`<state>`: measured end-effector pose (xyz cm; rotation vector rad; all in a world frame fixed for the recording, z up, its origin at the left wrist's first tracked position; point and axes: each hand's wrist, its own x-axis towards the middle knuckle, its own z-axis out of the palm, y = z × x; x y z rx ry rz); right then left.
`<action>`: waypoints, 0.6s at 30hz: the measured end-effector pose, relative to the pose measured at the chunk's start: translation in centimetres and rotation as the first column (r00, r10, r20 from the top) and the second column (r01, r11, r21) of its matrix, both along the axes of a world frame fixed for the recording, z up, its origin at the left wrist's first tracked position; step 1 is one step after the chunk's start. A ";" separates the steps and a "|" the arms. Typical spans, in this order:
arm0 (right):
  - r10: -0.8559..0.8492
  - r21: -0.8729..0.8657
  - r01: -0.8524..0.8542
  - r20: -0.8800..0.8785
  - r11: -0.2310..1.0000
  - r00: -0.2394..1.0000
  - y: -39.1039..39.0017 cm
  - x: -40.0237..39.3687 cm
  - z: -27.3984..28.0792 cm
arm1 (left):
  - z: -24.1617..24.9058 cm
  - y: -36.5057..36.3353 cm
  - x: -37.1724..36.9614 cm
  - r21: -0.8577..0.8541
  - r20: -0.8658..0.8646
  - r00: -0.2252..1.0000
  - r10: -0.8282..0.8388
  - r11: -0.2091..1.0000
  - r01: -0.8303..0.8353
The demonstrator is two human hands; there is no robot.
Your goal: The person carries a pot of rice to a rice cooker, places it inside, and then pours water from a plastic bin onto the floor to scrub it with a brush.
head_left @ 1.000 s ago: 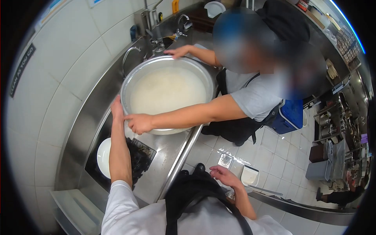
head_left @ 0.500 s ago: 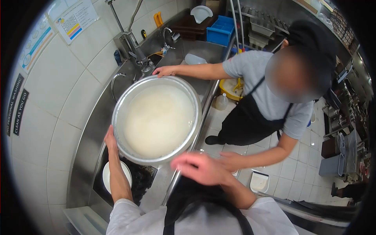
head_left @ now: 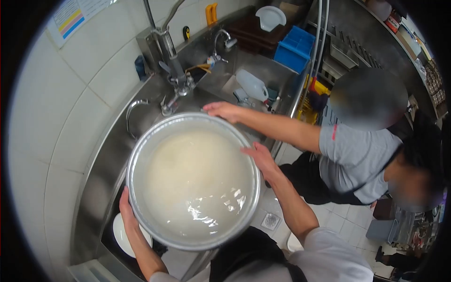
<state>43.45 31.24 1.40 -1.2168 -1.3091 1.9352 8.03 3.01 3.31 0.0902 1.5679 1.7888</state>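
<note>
A large round metal pot [head_left: 192,244] holds cloudy whitish liquid with pale grains beneath it. My left hand [head_left: 126,207] grips the pot at its left side. On the right side, my right hand [head_left: 262,160] holds the rim, fingertips lying over the edge. A co-worker's hand [head_left: 223,111] touches the rim at the top. The pot is above the sink's front part, and its underside is hidden.
A faucet with a sprayer [head_left: 176,77] rises behind the pot. Beyond are a second basin with a translucent jug [head_left: 252,85] and a blue crate [head_left: 294,49]. A co-worker [head_left: 357,160] stands at the right. A white bowl [head_left: 126,232] sits lower left.
My right hand has moved up onto the pot's right rim. The pot appears closer and lower in view. The co-worker leans farther right, and their other hand has left the view near the pot.
</note>
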 end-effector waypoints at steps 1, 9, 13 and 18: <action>-0.018 -0.005 0.018 -0.047 1.000 0.999 0.2 -0.2 0.3 | -0.2 0.3 -0.4 0.001 -0.033 0.999 -0.014 1.000 0.014; 0.016 0.016 -0.017 0.015 1.000 1.000 1.1 0.9 -1.5 | 0.8 1.4 0.6 -0.092 -0.052 0.999 0.003 0.996 -0.008; 0.093 0.087 -0.080 -0.150 0.993 0.984 1.1 1.7 1.9 | 0.0 0.5 0.2 -0.180 -0.154 0.988 -0.008 0.984 -0.020; 0.028 0.230 -0.020 -0.033 0.973 0.999 3.0 3.9 5.5 | 7.0 4.3 5.3 -0.153 0.000 0.994 0.105 0.983 -0.104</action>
